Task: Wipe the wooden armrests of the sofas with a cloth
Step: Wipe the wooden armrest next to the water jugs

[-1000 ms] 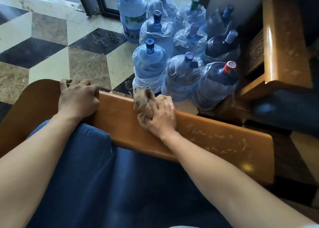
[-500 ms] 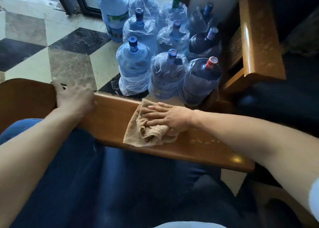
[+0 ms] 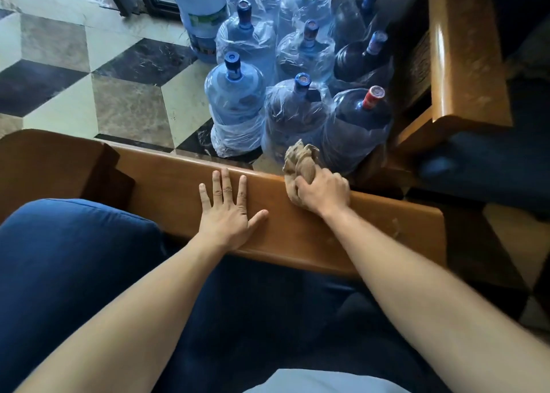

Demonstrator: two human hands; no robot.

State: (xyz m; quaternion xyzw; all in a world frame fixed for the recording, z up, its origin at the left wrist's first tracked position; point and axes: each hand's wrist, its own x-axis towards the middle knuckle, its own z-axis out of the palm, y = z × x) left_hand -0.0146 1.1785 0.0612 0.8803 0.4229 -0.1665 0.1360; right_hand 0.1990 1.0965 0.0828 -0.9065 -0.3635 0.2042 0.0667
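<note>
Blue sofa cushion beside the wooden armrest, water jugs on the floor past its far edge, left hand flat on the armrest with fingers spread, right hand gripped the bunched tan cloth at the armrest's far edge

Both bare forearms reach forward. The left hand lies flat, palm down, its 5 fingers straight and spread. Just to its right, the right hand is curled into a fist, knuckles up, gripping a cloth.
</note>
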